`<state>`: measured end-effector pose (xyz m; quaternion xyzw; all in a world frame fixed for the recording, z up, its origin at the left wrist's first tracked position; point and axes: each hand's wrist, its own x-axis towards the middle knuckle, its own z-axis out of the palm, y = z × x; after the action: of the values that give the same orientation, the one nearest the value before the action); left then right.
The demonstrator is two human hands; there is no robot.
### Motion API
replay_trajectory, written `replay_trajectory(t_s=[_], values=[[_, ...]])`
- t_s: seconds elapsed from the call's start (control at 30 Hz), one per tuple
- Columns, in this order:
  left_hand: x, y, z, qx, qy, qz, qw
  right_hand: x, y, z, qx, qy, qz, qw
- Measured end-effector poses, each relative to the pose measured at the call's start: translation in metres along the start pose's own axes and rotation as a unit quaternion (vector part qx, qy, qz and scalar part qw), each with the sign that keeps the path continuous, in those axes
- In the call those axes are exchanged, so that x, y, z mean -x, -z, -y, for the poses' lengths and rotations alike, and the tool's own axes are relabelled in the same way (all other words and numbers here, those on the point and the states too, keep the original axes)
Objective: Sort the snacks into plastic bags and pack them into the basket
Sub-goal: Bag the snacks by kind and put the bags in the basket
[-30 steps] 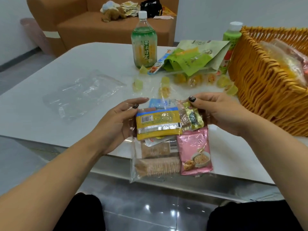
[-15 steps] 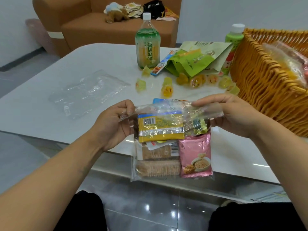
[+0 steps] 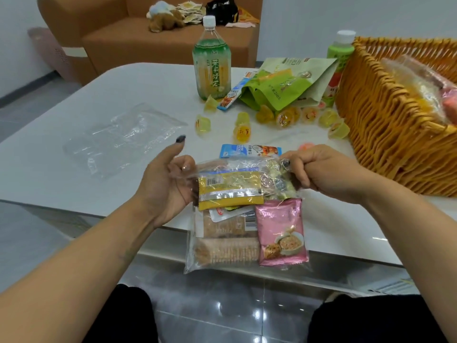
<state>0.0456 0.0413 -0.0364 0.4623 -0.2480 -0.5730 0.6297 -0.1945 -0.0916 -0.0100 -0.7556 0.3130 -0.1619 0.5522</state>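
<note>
Held at centre, over the near table edge: clear plastic bag point(image 3: 243, 219), hanging upright, top edge stretched between both hands.
Contents, top to bottom: yellow wrapped snack point(image 3: 230, 190) with barcode; two biscuit packs point(image 3: 226, 251) below; pink sachet point(image 3: 282, 233) at the bag's 4 o'clock corner; small foil-wrapped pieces at the 1 o'clock corner, too crumpled under plastic to identify with certainty.
Left hand point(image 3: 163, 184), at 9 o'clock of the bag: lower fingers curled and pinching the top left corner, index finger raised and extended away from the plastic.
Right hand point(image 3: 319, 172), at 3 o'clock of the bag: closed into a fist on the top right corner.
On white table point(image 3: 74, 184), at 12 o'clock just beyond the bag: blue snack bar point(image 3: 249, 151), lying flat.
Farther at 12 o'clock: scattered jelly cups point(image 3: 284, 117), open green pouch point(image 3: 284, 82), tall green tea bottle point(image 3: 212, 63).
At 10 o'clock: empty clear bag point(image 3: 123, 137), flat on the table.
At 2 o'clock: wicker basket point(image 3: 385, 115), filled bags already inside; small green bottle point(image 3: 340, 53) touching its far wall.
</note>
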Motion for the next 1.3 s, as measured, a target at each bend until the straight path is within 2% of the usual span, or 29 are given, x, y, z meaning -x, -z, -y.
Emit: replay_trajectory(t_s=[0.1,0.23,0.4,0.53,0.57,0.63,0.7,0.77,0.9,1.0,1.13,1.2,1.3], values=[[-0.003,0.000,0.008,-0.091,-0.011,-0.027,0.995,0.000,0.004,-0.004,0.058,0.017,0.034,0.998],[-0.002,0.001,0.011,-0.129,-0.028,-0.018,0.991,0.006,0.012,0.003,0.086,0.003,0.056,0.995],[0.002,-0.004,0.008,-0.158,-0.056,-0.030,0.985,0.018,0.043,0.018,0.002,-0.038,0.130,0.991],[0.006,-0.015,0.002,-0.154,-0.085,-0.004,0.984,0.018,0.043,0.038,-0.110,-0.005,0.063,0.992],[0.007,-0.018,0.001,-0.156,-0.093,0.005,0.983,0.017,0.038,0.045,-0.081,-0.004,0.045,0.996],[0.009,-0.027,-0.001,-0.165,-0.108,0.026,0.980,0.012,0.022,0.054,0.086,-0.033,0.052,0.994],[0.009,-0.033,-0.002,-0.177,-0.118,0.043,0.976,0.008,0.002,0.056,0.253,-0.088,0.111,0.957],[0.008,-0.039,-0.003,-0.198,-0.125,0.052,0.971,0.008,-0.010,0.051,0.301,-0.138,0.159,0.930],[0.008,-0.051,0.001,-0.242,-0.145,0.073,0.957,0.015,-0.009,0.039,0.271,-0.146,0.183,0.934],[0.007,-0.058,0.006,-0.270,-0.151,0.082,0.947,0.021,-0.011,0.023,0.184,-0.133,0.199,0.953],[0.009,-0.064,0.004,-0.285,-0.156,0.086,0.942,0.029,-0.017,0.000,0.107,-0.081,0.163,0.977],[0.011,-0.067,-0.003,-0.324,-0.164,0.084,0.928,0.033,-0.016,-0.005,0.087,-0.050,0.143,0.985],[0.017,-0.069,-0.008,-0.420,-0.096,0.068,0.900,0.043,-0.012,0.000,0.090,-0.005,0.117,0.989]])
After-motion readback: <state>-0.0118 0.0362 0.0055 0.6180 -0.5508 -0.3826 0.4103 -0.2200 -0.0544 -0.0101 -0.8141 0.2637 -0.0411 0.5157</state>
